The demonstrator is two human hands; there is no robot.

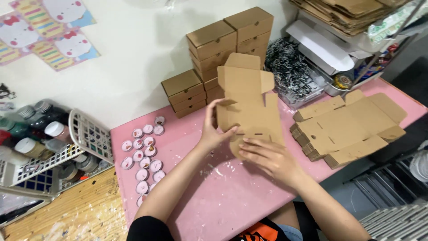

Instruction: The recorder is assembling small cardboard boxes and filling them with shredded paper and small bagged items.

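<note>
Left hand (213,127) curled around the left edge of a flat brown cardboard box blank (249,109), thumb in front and fingers behind, gripping it. Right hand (267,157) spread nearly flat, fingers extended, pressing on the lower part of the same blank against the pink table (214,196). One blank held, partly raised, flaps standing up beyond both hands.

Beyond the left hand, against the white wall: folded brown boxes (214,53) in three stacks, roughly ten in all; exact count uncertain, some hidden behind the blank. Right of the right hand: one pile of unfolded blanks (347,127), number of sheets not countable. Behind that pile: a clear tub of black-and-white shredded paper (290,69) and one open white box (321,49). Above these, a further heap of flat cardboard (352,13).

Left of the left hand: about fifteen small round tea-light candles (142,154) in a loose double row on the table. Farther left: white plastic baskets (58,156) holding several paint bottles (40,129). Nothing lying between the hands and the blank.
</note>
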